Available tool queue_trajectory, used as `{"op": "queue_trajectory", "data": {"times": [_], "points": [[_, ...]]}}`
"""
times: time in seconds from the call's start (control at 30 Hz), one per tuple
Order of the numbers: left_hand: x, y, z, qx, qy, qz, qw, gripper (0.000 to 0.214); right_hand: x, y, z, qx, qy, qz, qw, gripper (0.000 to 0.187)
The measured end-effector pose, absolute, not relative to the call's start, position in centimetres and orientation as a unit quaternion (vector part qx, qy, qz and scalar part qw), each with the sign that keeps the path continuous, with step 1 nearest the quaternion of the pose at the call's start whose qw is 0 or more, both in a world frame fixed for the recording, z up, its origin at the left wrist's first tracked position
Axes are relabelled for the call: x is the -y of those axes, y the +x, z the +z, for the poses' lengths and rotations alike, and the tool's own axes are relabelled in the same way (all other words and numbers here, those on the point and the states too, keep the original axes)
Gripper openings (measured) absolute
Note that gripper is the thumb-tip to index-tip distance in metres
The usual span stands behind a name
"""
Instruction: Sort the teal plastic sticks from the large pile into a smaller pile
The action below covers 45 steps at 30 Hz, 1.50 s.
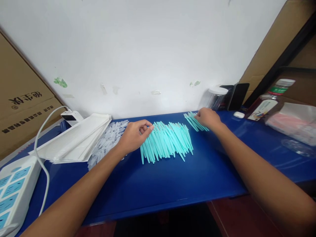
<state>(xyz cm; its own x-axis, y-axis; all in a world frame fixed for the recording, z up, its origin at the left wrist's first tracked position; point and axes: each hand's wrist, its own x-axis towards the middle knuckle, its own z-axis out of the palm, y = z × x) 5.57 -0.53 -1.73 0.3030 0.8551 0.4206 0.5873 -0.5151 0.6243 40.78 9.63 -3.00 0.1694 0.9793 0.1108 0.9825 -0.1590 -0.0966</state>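
Observation:
A wide pile of slim, flat teal sticks [166,141] lies side by side on the blue table. My left hand [135,133] is at the upper left end of this pile, thumb and fingers pinched together; whatever is in the pinch is too small to make out. To the right lies a smaller row of the same teal sticks [194,121]. Over its right part my right hand [207,117] has its fingers closed, and the fingertips touch or nearly touch the sticks. Left of my left hand spreads a heap of small translucent pieces [105,141], partly covered by my forearm.
White envelopes or bags [76,141] are stacked at left, beside a power strip [19,187] and a white cable [37,144]. At the back right stand a lidded jar [217,97], a phone [238,96] and a bottle [265,102]. A white wall rises behind the blue table [168,184].

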Motion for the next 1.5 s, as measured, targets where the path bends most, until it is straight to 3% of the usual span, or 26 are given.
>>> {"op": "queue_trajectory", "data": {"times": [0.17, 0.37, 0.6, 0.87, 0.97, 1.1, 1.23, 1.5], "points": [[0.5, 5.4, -1.6, -0.466, 0.798, 0.357, 0.133, 0.022, -10.0, 41.0, -3.3, 0.642, -0.762, -0.014, 0.083, 0.028], [0.0, 4.7, -1.4, -0.556, 0.766, 0.320, -0.035, 0.024, -10.1, 40.7, -3.9, 0.668, -0.738, -0.016, 0.091, 0.039], [-0.7, 3.3, -1.2, -0.668, 0.702, 0.190, -0.158, 0.036, -10.0, 40.3, -4.2, 0.681, -0.727, -0.019, 0.087, 0.037], [-1.1, 2.8, -1.1, -0.702, 0.678, 0.122, -0.181, 0.045, -9.4, 39.3, -3.4, 0.694, -0.713, -0.013, 0.096, 0.034], [-1.3, 1.8, -0.4, -0.741, 0.647, 0.070, -0.167, 0.050, -7.7, 38.0, -1.5, 0.727, -0.680, 0.022, 0.092, 0.057], [-2.2, -1.7, -0.2, -0.798, 0.587, 0.014, -0.134, 0.053, -4.0, 35.4, 0.7, 0.749, -0.657, 0.086, 0.015, 0.083], [-3.3, -4.7, -1.5, -0.795, 0.591, 0.035, -0.133, 0.062, -1.6, 33.2, 0.8, 0.781, -0.617, 0.093, -0.030, 0.073], [-3.3, -2.7, -2.0, -0.786, 0.603, 0.047, -0.126, 0.062, -1.4, 32.3, -0.1, 0.810, -0.567, 0.146, -0.045, 0.059]]}}
